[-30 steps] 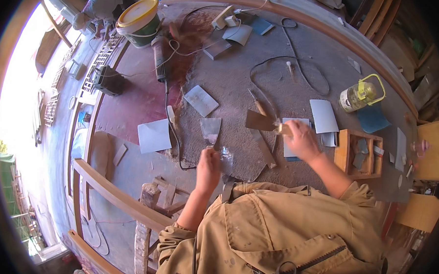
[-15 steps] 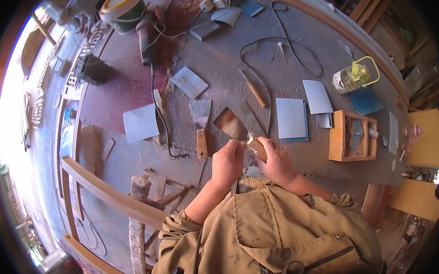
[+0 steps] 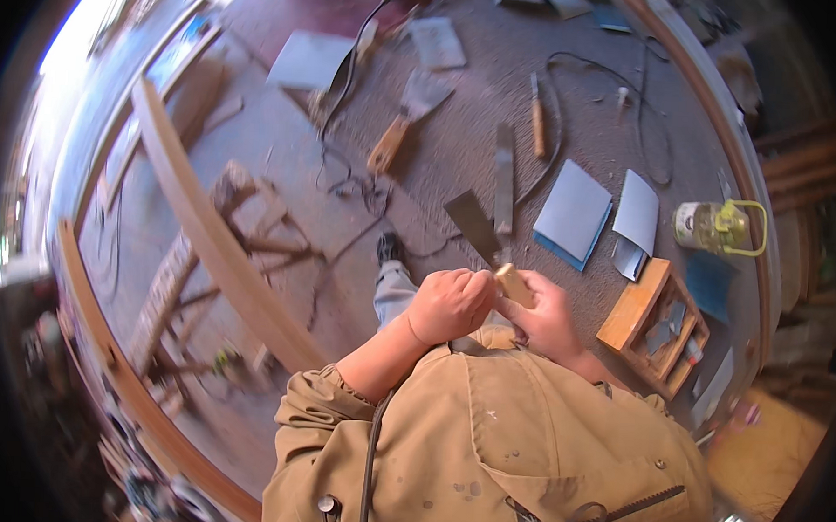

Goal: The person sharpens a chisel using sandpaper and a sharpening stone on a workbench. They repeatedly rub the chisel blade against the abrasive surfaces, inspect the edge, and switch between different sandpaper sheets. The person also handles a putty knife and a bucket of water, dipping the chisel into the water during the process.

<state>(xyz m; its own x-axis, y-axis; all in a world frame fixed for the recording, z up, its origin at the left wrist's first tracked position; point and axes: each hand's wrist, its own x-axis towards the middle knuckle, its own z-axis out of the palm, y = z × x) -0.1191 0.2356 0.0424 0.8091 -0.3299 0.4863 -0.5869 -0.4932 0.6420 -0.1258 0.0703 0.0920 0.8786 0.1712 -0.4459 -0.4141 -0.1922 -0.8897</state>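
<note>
My right hand (image 3: 548, 313) is closed round the wooden handle of a putty knife (image 3: 474, 228). Its dark blade points up and away to the left. Close beside it, my left hand (image 3: 450, 305) has its fingers curled together near the handle; whatever they pinch is too small or hidden to make out. Beyond the blade lies a flat metal strip (image 3: 504, 176). A wider scraper (image 3: 400, 130) with a wooden handle rests further left on the table, and a slim wooden-handled tool (image 3: 537, 122) lies further back.
Right of my hands are sandpaper sheets (image 3: 574, 212) and a wooden box (image 3: 632, 312) holding small scraps. A bottle with a yellow-green handle (image 3: 704, 224) stands beyond. A black cable (image 3: 560, 104) winds across the dusty table. On the left are a wooden rail (image 3: 201, 214) and a trestle (image 3: 169, 292).
The view has swung, so the tabletop things appear shifted and turned, and more floor shows at left. Both hands remain together at the putty knife, whose blade now looks darker.
</note>
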